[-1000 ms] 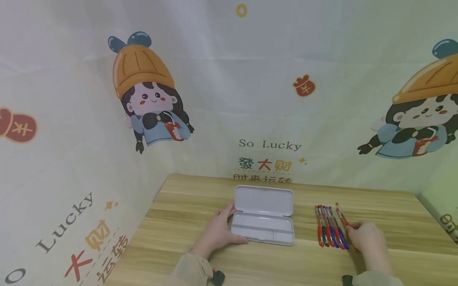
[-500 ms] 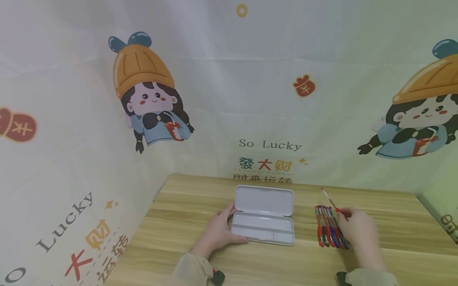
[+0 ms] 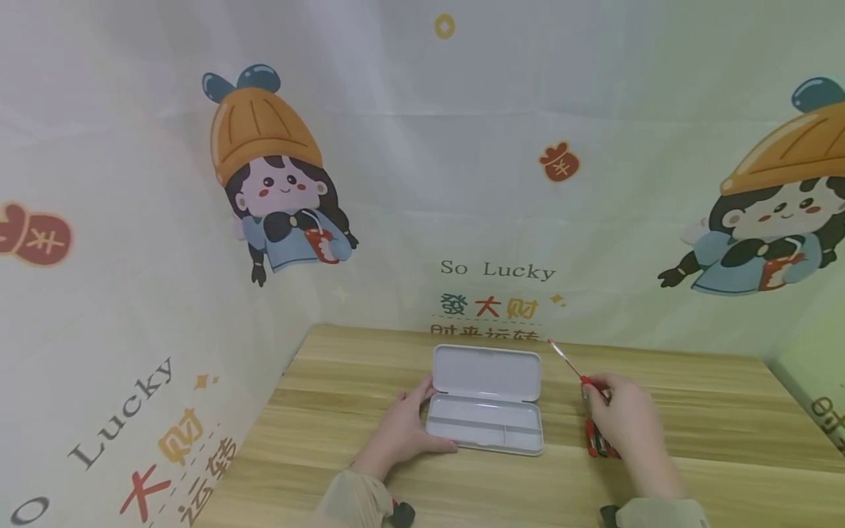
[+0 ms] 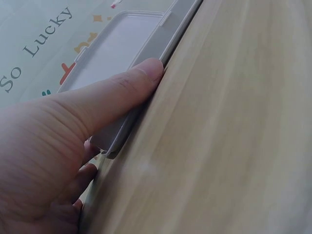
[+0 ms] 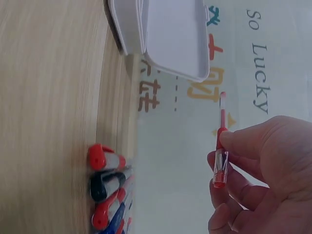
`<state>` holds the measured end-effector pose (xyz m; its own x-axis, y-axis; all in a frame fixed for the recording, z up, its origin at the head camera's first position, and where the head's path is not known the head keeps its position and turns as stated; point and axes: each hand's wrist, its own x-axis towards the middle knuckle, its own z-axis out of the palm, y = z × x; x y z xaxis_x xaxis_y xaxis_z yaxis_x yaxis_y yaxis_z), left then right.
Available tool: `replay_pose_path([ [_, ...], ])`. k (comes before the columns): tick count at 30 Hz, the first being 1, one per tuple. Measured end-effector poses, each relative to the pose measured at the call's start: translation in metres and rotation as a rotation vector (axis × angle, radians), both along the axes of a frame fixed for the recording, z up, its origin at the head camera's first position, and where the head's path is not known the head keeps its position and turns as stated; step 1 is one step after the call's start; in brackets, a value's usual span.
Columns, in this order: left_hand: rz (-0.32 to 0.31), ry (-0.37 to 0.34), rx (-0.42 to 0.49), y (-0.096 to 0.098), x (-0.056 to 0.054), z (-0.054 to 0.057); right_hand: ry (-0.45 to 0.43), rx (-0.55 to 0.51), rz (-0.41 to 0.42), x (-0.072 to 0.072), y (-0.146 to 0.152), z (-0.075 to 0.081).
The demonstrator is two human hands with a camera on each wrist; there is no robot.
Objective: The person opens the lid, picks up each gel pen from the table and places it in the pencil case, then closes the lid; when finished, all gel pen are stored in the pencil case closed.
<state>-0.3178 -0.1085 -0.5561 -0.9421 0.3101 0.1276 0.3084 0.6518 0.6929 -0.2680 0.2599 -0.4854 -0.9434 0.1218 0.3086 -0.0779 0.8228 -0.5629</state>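
Note:
A light grey pencil case (image 3: 487,375) lies with its lid up on the table; its divided tray (image 3: 469,424) holds nothing. My left hand (image 3: 396,434) grips the case at its left end. In the left wrist view the thumb (image 4: 131,80) lies along the front edge, with the other fingers partly hidden. Between thumb and fingers, my right hand (image 3: 628,422) pinches a red gel pen (image 5: 223,139), its far end tilted up and to the left. Below that hand lies a row of capped pens (image 5: 109,187), red, black and blue, partly covered by it in the head view.
The wooden table (image 3: 343,381) ends at a printed cloth backdrop (image 3: 389,183) behind and at the left. Bare wood shows between the case and the pens. A dark wrist strap piece (image 3: 401,512) shows by the left sleeve.
My right hand has lifted the red pen from the right side of the row and carried it left over the other pens, toward the case. My left hand has stayed in place.

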Motion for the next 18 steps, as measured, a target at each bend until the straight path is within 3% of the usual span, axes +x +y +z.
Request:
replay_pose_path([
  [9, -0.001, -0.007, -0.007, -0.001, -0.001, -0.002, 0.124, 0.092, 0.057, -0.001, -0.025, -0.002],
  [18, -0.010, 0.006, 0.004, -0.002, -0.002, -0.002, 0.155, 0.131, 0.155, -0.010, -0.054, -0.010],
])
